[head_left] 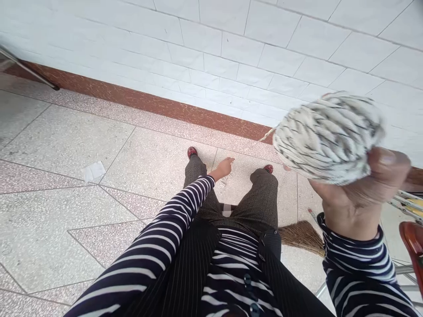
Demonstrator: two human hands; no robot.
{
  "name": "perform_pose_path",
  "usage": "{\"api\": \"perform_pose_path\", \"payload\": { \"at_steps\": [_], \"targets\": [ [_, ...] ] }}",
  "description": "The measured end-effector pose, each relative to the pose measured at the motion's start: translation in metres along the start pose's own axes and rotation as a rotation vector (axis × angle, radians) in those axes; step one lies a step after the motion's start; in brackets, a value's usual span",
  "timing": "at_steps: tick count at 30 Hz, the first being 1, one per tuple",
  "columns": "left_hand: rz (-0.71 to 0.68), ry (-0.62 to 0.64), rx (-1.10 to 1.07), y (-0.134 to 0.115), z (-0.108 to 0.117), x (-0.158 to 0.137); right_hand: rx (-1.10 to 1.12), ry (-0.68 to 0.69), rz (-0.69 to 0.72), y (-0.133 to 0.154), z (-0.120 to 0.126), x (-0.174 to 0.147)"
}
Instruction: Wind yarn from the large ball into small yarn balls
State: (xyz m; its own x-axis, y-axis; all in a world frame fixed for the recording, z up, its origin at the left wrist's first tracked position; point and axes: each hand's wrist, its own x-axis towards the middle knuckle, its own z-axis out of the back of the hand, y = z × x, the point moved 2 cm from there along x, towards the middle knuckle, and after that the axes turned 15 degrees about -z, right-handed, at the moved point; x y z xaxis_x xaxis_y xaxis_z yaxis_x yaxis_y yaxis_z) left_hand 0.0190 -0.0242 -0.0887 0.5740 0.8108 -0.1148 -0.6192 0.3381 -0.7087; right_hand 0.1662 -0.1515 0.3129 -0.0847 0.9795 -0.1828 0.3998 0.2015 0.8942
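Note:
A thick ball of white rope yarn point(325, 138) with dark flecks is raised at the right, close to the camera. My right hand point(360, 189) grips it from below and behind, blurred a little by motion. One loose strand point(267, 134) shows at the ball's left side, in front of the wall base. Low between the knees, my left hand point(224, 168) has its fingers curled together. Small white loops of yarn point(225, 179) show just under it and seem to come from its grip; the hand hides part of them.
A white tiled wall point(211, 57) with a red-brown skirting point(148, 102) runs ahead. On the speckled floor lie a white paper point(94, 171) at left and a broom head point(301, 235) by the right leg. A metal leg point(39, 78) stands far left; a red-brown chair part point(411, 237) is at right.

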Motion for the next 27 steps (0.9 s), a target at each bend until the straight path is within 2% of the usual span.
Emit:
{"api": "perform_pose_path", "payload": {
  "at_steps": [5, 9, 12, 16, 21, 24, 27],
  "targets": [
    [0.108, 0.066, -0.092, -0.013, -0.045, -0.016, 0.023, 0.192, -0.068, -0.012, -0.026, 0.019],
    [0.112, 0.143, -0.153, -0.028, -0.073, -0.028, 0.023, 0.171, -0.056, -0.014, -0.032, 0.016],
    [0.095, 0.2, -0.16, -0.034, -0.082, -0.035, 0.027, 0.128, 0.002, -0.011, -0.025, 0.014],
    [0.061, 0.273, -0.161, -0.027, -0.072, -0.041, 0.05, 0.065, 0.072, -0.005, -0.004, 0.018],
    [0.053, 0.346, -0.098, 0.002, -0.037, -0.044, 0.08, 0.029, 0.108, 0.005, 0.022, 0.024],
    [0.068, 0.374, -0.074, 0.016, -0.023, -0.046, 0.072, 0.021, 0.142, 0.009, 0.03, 0.022],
    [0.068, 0.391, -0.084, 0.022, -0.02, -0.048, 0.061, -0.001, 0.148, 0.011, 0.031, 0.02]
  ]
}}
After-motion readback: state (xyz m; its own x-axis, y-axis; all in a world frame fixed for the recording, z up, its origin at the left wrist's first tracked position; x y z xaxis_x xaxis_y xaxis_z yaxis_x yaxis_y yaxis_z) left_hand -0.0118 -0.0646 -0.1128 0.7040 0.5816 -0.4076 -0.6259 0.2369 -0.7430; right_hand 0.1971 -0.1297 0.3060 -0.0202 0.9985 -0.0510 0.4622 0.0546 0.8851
